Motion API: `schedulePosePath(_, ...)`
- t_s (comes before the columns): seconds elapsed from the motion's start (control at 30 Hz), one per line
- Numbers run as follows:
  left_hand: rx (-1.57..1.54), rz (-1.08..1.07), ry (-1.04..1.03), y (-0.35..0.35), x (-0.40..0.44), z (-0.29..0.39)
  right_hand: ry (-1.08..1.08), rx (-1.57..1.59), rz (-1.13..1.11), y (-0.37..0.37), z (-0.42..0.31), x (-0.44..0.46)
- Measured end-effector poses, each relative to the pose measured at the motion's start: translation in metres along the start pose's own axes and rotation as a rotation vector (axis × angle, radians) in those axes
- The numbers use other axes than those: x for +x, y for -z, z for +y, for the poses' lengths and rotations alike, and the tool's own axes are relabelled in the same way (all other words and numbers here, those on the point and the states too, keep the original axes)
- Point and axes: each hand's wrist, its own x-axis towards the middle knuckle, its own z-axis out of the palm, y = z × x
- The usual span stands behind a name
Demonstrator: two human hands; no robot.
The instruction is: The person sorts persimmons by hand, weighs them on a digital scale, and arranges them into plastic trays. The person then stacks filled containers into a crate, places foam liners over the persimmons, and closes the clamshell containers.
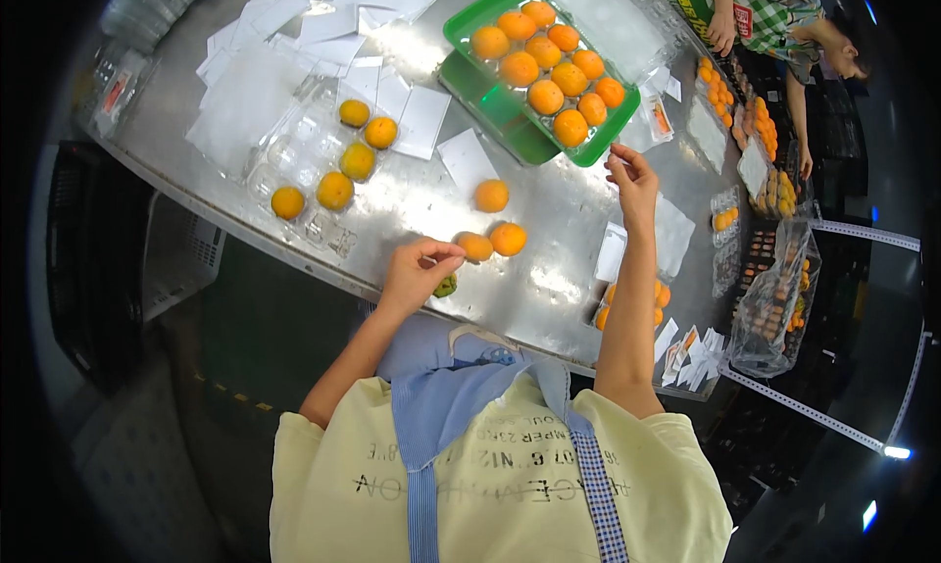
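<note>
My left hand (pixel 420 274) is near the table's front edge, thumb and fingers pinched beside a loose orange (pixel 474 247); anything between the fingertips is too small to make out. Two more oranges lie close by, one touching the first (pixel 508 239) and another farther back (pixel 491 195). A green leafy piece (pixel 446 286) shows just under my left hand. My right hand (pixel 633 179) is raised with curled fingers by the near right corner of a green tray (pixel 590 154); what they hold, if anything, is unclear. Oranges fill the clear insert in that tray.
A clear plastic pack (pixel 277 158) with several yellower oranges is at the left, beside scattered white sheets (pixel 328 24). Packed oranges (pixel 663 295) and paper slips (pixel 692 355) lie at the right. Another person (pixel 774 14) stands at the upper right, near more packs.
</note>
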Motion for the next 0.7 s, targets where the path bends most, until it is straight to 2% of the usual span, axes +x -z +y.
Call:
schedulePosePath(0.13,-0.030,-0.014,0.038,-0.002,0.007,-0.020,0.043,0.112,0.031,0.001,0.007,0.006)
schedulePosePath(0.27,-0.108,-0.025,0.159,-0.005,0.015,-0.011,-0.008,0.192,0.120,0.005,-0.002,0.012)
schedulePosePath(0.3,-0.038,-0.034,0.126,-0.005,0.018,-0.009,-0.015,0.207,0.133,0.007,-0.004,0.016)
schedulePosePath(0.5,-0.059,0.039,0.021,0.005,0.063,0.014,0.026,0.314,0.109,0.016,-0.022,0.063)
schedulePosePath(0.6,-0.058,0.070,-0.039,0.010,0.091,0.035,-0.023,0.240,0.140,0.014,-0.020,0.101)
schedulePosePath(0.7,-0.073,0.098,-0.065,0.013,0.112,0.053,-0.118,0.037,0.131,0.013,-0.027,0.126)
